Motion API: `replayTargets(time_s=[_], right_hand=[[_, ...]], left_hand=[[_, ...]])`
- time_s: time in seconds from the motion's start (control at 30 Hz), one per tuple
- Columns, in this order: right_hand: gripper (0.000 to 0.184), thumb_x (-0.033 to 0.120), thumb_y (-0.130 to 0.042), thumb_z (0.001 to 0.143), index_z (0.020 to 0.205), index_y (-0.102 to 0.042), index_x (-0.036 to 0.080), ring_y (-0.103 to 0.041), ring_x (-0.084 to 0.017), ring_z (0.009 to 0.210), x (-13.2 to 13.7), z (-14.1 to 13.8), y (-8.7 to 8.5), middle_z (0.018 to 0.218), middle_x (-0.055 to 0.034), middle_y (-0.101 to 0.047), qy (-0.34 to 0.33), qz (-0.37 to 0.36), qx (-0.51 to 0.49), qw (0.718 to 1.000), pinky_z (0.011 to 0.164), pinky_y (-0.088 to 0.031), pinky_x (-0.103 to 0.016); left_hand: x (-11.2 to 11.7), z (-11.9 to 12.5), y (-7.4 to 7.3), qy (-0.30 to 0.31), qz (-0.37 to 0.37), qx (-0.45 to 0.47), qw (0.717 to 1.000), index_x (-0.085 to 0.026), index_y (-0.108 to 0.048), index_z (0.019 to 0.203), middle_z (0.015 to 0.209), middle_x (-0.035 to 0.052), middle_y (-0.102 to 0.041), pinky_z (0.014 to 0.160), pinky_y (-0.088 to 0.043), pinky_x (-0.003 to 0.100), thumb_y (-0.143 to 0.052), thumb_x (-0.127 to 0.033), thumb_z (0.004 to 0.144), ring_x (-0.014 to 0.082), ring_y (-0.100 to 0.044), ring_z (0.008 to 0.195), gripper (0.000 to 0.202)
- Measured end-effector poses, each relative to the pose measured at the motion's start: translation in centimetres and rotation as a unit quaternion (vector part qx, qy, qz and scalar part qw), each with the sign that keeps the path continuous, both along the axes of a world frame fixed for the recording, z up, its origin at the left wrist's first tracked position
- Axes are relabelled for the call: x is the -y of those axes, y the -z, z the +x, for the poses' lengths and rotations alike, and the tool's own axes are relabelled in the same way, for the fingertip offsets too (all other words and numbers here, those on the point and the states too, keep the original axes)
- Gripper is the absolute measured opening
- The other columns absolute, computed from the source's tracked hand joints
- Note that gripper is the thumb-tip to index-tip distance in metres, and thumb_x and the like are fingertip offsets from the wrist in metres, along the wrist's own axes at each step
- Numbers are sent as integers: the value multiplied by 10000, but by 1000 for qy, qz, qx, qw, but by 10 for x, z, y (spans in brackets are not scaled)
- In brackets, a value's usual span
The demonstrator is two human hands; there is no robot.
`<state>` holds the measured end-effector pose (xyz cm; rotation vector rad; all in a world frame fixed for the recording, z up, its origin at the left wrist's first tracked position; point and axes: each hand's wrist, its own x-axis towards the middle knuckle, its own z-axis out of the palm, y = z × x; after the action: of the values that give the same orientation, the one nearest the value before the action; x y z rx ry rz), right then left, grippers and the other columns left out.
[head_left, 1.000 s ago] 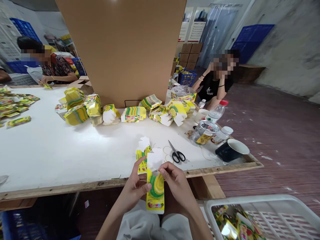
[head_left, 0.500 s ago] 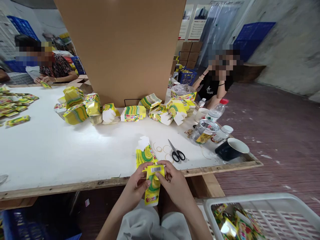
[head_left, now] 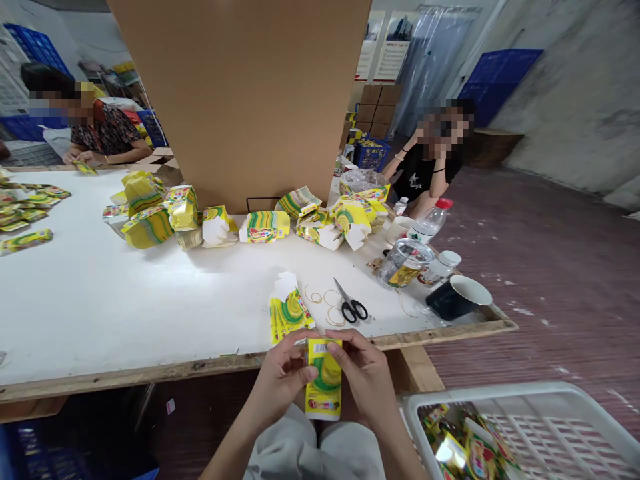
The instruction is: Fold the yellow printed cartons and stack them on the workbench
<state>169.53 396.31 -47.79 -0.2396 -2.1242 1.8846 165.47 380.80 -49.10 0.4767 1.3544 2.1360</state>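
A small yellow-green carton [head_left: 324,381] stands upright over my lap, just below the table's front edge, with a barcode flap on top. My left hand [head_left: 281,379] grips its left side, thumb on the front. My right hand [head_left: 367,377] pinches its upper right corner and top flap. Just beyond my hands a short stack of flat cartons [head_left: 289,312] lies on the white table [head_left: 100,313].
Black scissors [head_left: 351,307] and rubber bands [head_left: 325,305] lie past the stack. Piles of cartons [head_left: 165,217] line a tall cardboard sheet [head_left: 240,100]. A jar [head_left: 404,263], bottle [head_left: 426,225] and black cup [head_left: 457,298] stand right. A white crate [head_left: 520,433] is at my right knee. Two people sit beyond.
The white top flap that stood up from the carton has been folded down. The closed carton has shifted a little right in my hands.
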Motion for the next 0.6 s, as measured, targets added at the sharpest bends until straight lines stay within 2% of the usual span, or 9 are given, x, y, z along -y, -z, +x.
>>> replayTargets(time_s=[0.03, 0.1, 0.17, 0.23, 0.3, 0.37, 0.43, 0.47, 0.6], right_hand=[[271, 448, -656, 826, 945, -727, 214, -668, -230, 837, -10, 8, -3, 935, -77, -732, 4, 26, 8, 1000, 746, -531, -327], [278, 470, -660, 809, 922, -746, 231, -681, -257, 850, -43, 32, -12, 955, -84, -743, 12, 131, 46, 990, 756, -534, -357], [279, 512, -674, 767, 860, -765, 265, -685, -299, 872, -85, 63, -21, 928, -77, -755, 35, 281, 108, 953, 757, -528, -398], [310, 563, -701, 694, 808, -778, 285, -687, -334, 814, -118, 86, -27, 869, -76, -762, 68, 387, 154, 907, 718, -525, -445], [343, 583, -683, 691, 849, -780, 294, -685, -343, 833, -128, 92, -28, 901, -77, -761, 87, 408, 167, 893, 736, -524, -465], [329, 560, -630, 756, 892, -770, 296, -673, -324, 917, -110, 74, -19, 958, -73, -754, 70, 363, 152, 916, 813, -515, -453], [290, 507, -606, 785, 866, -765, 279, -653, -305, 950, -76, 37, -3, 938, -79, -748, 56, 297, 117, 946, 876, -484, -445], [264, 474, -620, 766, 814, -760, 255, -645, -307, 932, -57, 15, 7, 902, -90, -744, 72, 263, 97, 957, 888, -468, -454], [194, 375, -671, 707, 782, -736, 208, -588, -330, 993, -7, -61, 42, 934, -133, -716, 105, 223, 78, 966, 938, -405, -467]], left_hand=[[-2, 1, 1, 7, -7, -14, 1000, -232, -600, 1204, 1081, 105, -750, 839, -550, 338, -718, -275, 805, 260, -710, 990, 419], [-1, -1, 4, 5, -42, -63, 997, -234, -595, 1242, 1235, 129, -689, 930, -532, 397, -679, -295, 830, 284, -665, 1108, 425], [6, -10, 10, -39, -124, -139, 982, -234, -593, 1264, 1358, 130, -608, 1053, -450, 452, -633, -303, 857, 295, -574, 1246, 414], [15, -21, 19, -105, -231, -213, 944, -231, -582, 1282, 1408, 118, -567, 1150, -315, 501, -595, -285, 874, 292, -484, 1335, 411], [21, -31, 29, -138, -315, -253, 904, -227, -558, 1305, 1396, 110, -581, 1189, -199, 544, -570, -251, 878, 289, -461, 1353, 428], [22, -36, 40, -129, -345, -269, 890, -221, -554, 1303, 1373, 106, -603, 1198, -144, 564, -569, -224, 869, 288, -483, 1336, 435], [20, -37, 49, -112, -338, -275, 893, -213, -577, 1278, 1351, 109, -620, 1201, -129, 564, -583, -194, 848, 289, -508, 1313, 430], [19, -36, 52, -108, -331, -276, 896, -208, -591, 1263, 1343, 112, -626, 1201, -127, 564, -591, -177, 835, 291, -516, 1304, 429], [18, -35, 58, -120, -319, -272, 900, -226, -633, 1209, 1290, 98, -665, 1188, -181, 565, -612, -132, 796, 297, -530, 1284, 423]])
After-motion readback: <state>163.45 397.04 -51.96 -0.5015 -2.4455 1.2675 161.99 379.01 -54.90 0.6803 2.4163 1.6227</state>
